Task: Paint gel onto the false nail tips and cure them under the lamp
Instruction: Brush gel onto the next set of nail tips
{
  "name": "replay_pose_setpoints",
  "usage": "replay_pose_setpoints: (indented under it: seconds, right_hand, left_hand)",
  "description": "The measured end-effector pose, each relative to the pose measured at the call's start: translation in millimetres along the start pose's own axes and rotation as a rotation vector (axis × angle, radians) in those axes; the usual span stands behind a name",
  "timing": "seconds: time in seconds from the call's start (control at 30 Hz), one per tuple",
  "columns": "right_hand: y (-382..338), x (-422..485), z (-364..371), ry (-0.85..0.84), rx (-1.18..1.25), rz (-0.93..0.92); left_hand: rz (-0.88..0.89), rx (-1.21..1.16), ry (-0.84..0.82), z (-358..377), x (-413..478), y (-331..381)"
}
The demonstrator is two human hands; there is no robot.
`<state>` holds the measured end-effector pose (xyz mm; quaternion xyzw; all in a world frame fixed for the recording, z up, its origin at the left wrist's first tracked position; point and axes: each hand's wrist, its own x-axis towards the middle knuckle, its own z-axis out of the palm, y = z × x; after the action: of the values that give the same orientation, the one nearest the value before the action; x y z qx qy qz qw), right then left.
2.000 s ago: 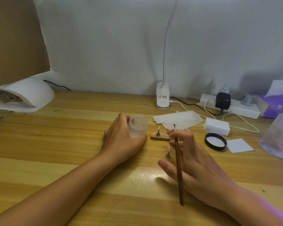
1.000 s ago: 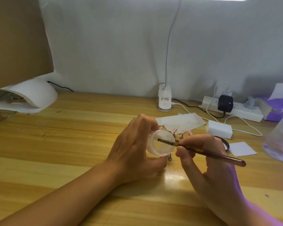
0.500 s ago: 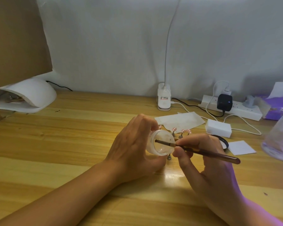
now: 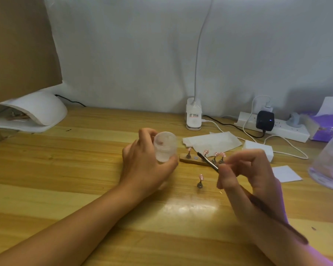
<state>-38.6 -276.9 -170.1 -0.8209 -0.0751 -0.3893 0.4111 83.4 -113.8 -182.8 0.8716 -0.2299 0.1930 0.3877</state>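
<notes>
My left hand (image 4: 144, 166) grips a small frosted gel jar (image 4: 164, 146), held upright just above the wooden table (image 4: 75, 169). My right hand (image 4: 246, 175) pinches a thin brush (image 4: 208, 160), its tip pointing up-left over the wooden holder (image 4: 192, 161). Several pink false nail tips (image 4: 216, 154) stand on small stands in that holder. One more pink tip on its stand (image 4: 200, 180) stands alone on the table, in front of the holder. The white curing lamp (image 4: 33, 110) sits at the far left.
A white desk lamp base (image 4: 193, 117) stands at the back centre, a power strip (image 4: 273, 125) with cables to its right. White wipes (image 4: 211, 142), a white block (image 4: 258, 149) and a paper square (image 4: 285, 173) lie nearby. A clear container (image 4: 329, 166) is at the right edge.
The brush has come out of the jar and moved right over the nail holder. My left hand has turned the jar upright and drawn it back to the left.
</notes>
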Motion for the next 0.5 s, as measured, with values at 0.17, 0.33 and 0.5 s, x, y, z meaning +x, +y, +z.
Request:
replay_pose_setpoints:
  seconds: [0.17,0.33,0.5]
  right_hand:
    - [8.3,3.7,-0.5,-0.057,0.162,0.279]
    - [15.6,9.0,-3.6,-0.100,0.386,0.554]
    - [16.9,12.4,-7.2,-0.116,0.502,0.645]
  left_hand:
    - [-0.218,-0.031,-0.092,-2.3,4.8,-4.7]
    - [-0.165,-0.007,-0.044,-1.4,4.1,-5.2]
    - [0.356,0.020,0.011,-3.1,-9.1,12.9]
